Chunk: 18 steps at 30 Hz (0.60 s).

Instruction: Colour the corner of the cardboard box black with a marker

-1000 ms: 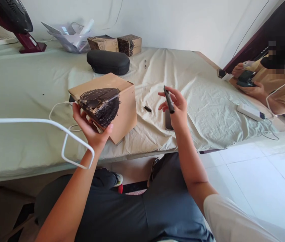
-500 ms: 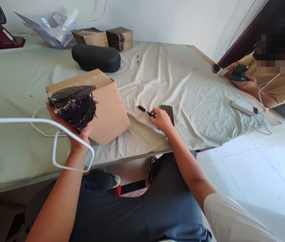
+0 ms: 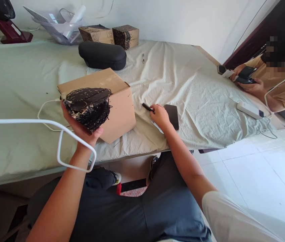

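A second ago my right hand point(image 3: 160, 116) was up in the air with the uncapped marker point(image 3: 148, 108), and half a second ago its bare tip was just reaching the loose cap point(image 3: 145, 106) — now cap and barrel meet in one dark line, with the join too small to judge. The phone point(image 3: 172, 116), half hidden by my hand then, shows nearly whole just beside my wrist.

The marker is low over the desk point(image 3: 195, 90), right of the box point(image 3: 119, 111). Its long axis slants, the cap end pointing left and away from me, the other end running back into my hand. My right fingers are curled in, nearly together, pinching the barrel near its back.

My left hand point(image 3: 83, 132) is spread wide around the box's near left corner, thumb on one side and fingers round the other, as it was before. The box sits tilted, its scribbled corner point(image 3: 89, 107) pointing left and toward me — which of its edges is longest, I can't tell.
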{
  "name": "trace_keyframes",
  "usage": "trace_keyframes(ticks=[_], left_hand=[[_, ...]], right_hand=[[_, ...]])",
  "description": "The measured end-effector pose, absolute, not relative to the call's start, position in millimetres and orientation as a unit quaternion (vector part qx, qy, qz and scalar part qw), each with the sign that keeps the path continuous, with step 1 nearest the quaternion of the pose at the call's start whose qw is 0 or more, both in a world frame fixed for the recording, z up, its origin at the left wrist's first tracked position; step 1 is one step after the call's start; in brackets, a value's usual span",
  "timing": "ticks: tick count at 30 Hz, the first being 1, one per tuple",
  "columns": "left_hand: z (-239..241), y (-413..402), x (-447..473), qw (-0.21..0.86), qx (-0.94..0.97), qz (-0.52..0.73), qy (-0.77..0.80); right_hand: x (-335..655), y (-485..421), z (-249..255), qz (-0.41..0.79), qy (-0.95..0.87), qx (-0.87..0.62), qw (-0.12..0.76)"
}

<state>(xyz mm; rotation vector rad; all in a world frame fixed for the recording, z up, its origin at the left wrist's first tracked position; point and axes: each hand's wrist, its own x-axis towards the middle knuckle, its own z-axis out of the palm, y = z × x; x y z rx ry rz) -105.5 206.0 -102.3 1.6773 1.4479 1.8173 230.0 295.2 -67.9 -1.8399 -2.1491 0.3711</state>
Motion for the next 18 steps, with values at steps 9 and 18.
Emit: trace_keyframes(ticks=[9, 18], left_hand=[[-96, 204, -97, 0.107, 0.602, 0.655, 0.443], [-120, 211, -105, 0.126, 0.566, 0.654, 0.486]], right_hand=[[211, 307, -83, 0.092, -0.734, -0.655, 0.154], [203, 305, -85, 0.058, -0.725, -0.675, 0.120]])
